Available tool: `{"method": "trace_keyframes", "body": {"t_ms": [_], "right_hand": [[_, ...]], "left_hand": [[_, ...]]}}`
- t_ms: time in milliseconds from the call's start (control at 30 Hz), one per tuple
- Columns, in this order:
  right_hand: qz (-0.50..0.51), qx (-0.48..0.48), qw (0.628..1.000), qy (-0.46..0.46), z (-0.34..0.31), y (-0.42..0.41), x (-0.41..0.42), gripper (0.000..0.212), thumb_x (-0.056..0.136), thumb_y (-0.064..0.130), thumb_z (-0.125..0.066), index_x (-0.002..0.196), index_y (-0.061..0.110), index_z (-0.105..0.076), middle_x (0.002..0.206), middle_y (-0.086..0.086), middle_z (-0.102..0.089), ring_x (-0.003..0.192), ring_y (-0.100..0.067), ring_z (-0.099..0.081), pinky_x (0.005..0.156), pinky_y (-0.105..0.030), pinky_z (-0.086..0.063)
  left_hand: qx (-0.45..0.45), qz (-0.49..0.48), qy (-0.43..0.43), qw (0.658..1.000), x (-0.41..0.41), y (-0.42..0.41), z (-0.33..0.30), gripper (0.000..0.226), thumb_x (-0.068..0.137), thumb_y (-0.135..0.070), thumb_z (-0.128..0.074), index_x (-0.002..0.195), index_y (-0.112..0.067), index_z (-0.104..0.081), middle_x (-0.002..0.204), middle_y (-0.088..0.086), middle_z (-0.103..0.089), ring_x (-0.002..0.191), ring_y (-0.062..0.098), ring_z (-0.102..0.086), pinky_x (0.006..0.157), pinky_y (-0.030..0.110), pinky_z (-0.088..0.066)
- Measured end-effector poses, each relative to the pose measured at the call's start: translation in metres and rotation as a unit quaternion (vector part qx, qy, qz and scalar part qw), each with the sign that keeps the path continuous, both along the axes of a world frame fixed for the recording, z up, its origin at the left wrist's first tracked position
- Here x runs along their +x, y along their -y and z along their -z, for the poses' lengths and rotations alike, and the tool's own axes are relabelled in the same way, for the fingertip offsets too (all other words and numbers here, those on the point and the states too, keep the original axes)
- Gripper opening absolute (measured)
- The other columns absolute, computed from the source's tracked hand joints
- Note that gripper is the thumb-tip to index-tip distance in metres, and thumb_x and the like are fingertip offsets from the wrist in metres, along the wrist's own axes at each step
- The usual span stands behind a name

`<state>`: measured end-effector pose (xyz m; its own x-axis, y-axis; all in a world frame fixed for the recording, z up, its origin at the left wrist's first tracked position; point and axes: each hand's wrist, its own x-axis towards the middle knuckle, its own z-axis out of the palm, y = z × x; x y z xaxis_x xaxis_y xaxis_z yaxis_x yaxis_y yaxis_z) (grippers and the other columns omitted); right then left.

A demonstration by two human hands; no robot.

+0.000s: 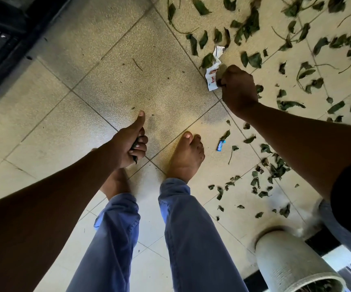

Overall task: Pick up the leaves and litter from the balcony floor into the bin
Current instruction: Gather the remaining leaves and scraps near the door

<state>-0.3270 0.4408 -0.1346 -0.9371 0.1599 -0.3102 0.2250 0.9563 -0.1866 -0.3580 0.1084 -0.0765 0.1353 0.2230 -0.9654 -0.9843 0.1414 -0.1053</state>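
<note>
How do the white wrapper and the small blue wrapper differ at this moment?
The white wrapper is long, crumpled and pinched by the right hand; the blue wrapper is much smaller and lies untouched on the tiled floor beside the bare foot. Both are litter among the leaves, not yet in the bin.

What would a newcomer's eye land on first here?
The right hand pinching a white wrapper off the tiles, amid green leaves scattered across the upper right. Next, the left hand gripping leaf scraps, and the grey bin at lower right.
</note>
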Motion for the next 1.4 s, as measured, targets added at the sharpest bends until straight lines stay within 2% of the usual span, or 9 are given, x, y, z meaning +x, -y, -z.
{"method": "trace_keyframes", "body": {"t_ms": [133,267,433,633,800,933,1067,1300,1400], "right_hand": [[0.15,0.01,0.988,0.032,-0.011,0.008,0.014,0.015,0.087,0.002,-0.06,0.092,0.0,-0.074,0.097,-0.02,-0.07,0.09,-0.036,-0.065,0.073,-0.032,-0.048],[0.177,-0.134,0.975,0.007,-0.051,0.055,0.017,0.006,0.082,0.012,-0.072,0.077,0.011,-0.076,0.076,-0.002,-0.073,0.07,-0.012,-0.066,0.066,-0.011,-0.043],[0.183,-0.357,0.916,-0.026,-0.115,0.145,0.015,0.009,0.074,0.004,-0.08,0.071,0.011,-0.075,0.068,0.004,-0.07,0.065,-0.01,-0.066,0.065,-0.031,-0.055],[0.302,-0.393,0.868,-0.009,-0.121,0.194,0.02,0.012,0.075,0.009,-0.077,0.079,0.02,-0.073,0.07,0.008,-0.072,0.066,-0.01,-0.071,0.06,-0.041,-0.061],[0.378,-0.414,0.828,0.003,-0.117,0.21,0.016,0.017,0.069,0.017,-0.082,0.076,0.026,-0.071,0.064,0.008,-0.07,0.06,-0.014,-0.071,0.057,-0.045,-0.061],[0.273,-0.326,0.904,-0.053,-0.117,0.217,0.024,0.008,0.075,0.018,-0.081,0.078,0.024,-0.076,0.071,0.008,-0.073,0.07,-0.012,-0.069,0.064,-0.039,-0.057],[0.074,-0.208,0.968,-0.116,-0.116,0.211,0.033,0.011,0.083,0.021,-0.071,0.087,0.024,-0.08,0.083,-0.001,-0.076,0.095,-0.026,-0.071,0.075,-0.033,-0.051],[-0.159,-0.084,0.981,-0.069,-0.132,0.212,0.048,0.031,0.077,0.02,-0.049,0.093,0.015,-0.075,0.105,-0.011,-0.076,0.122,-0.027,-0.062,0.091,-0.036,-0.049],[-0.199,-0.091,0.976,-0.003,-0.141,0.211,0.052,0.05,0.085,0.022,-0.032,0.116,0.009,-0.068,0.138,-0.011,-0.061,0.149,-0.033,-0.033,0.111,-0.049,-0.034]], "left_hand": [[0.008,0.007,-0.006,1.0,-0.003,-0.002,-0.005,0.057,0.085,-0.07,-0.06,0.063,-0.026,-0.03,0.057,-0.008,-0.024,0.04,0.004,-0.019,0.031,0.015,-0.014],[0.014,0.035,-0.024,0.999,-0.006,-0.017,-0.011,0.055,0.088,-0.063,-0.063,0.063,-0.025,-0.031,0.056,-0.007,-0.027,0.04,0.006,-0.02,0.031,0.015,-0.016],[0.011,-0.016,-0.035,0.999,-0.006,-0.044,-0.019,0.051,0.098,-0.055,-0.055,0.062,-0.023,-0.037,0.049,-0.007,-0.034,0.036,0.005,-0.025,0.03,0.015,-0.017],[0.051,-0.128,-0.017,0.99,-0.004,-0.047,-0.028,0.061,0.106,-0.044,-0.039,0.054,-0.019,-0.061,0.048,-0.006,-0.052,0.031,0.002,-0.035,0.035,0.014,-0.015],[0.065,-0.161,-0.014,0.985,-0.001,-0.035,-0.027,0.037,0.103,-0.031,-0.038,0.076,-0.017,-0.058,0.056,-0.006,-0.059,0.037,0.004,-0.036,0.038,0.015,-0.02],[0.054,-0.136,0.008,0.989,-0.001,-0.029,-0.033,0.052,0.101,-0.025,-0.035,0.061,-0.012,-0.067,0.056,-0.001,-0.063,0.052,0.01,-0.061,0.048,0.015,-0.046],[0.015,-0.096,0.013,0.995,-0.002,-0.027,-0.037,0.058,0.099,-0.026,-0.046,0.043,-0.014,-0.058,0.043,-0.006,-0.052,0.038,0.008,-0.056,0.041,0.013,-0.044],[-0.112,-0.047,0.059,0.991,0.004,-0.012,-0.041,0.02,0.084,-0.029,-0.059,0.066,-0.022,-0.055,0.07,-0.005,-0.049,0.069,0.013,-0.056,0.071,0.02,-0.045],[-0.116,-0.015,0.037,0.992,0.006,-0.012,-0.047,0.026,0.087,-0.028,-0.052,0.062,-0.028,-0.047,0.063,-0.008,-0.038,0.057,0.008,-0.04,0.055,0.018,-0.035]]}}
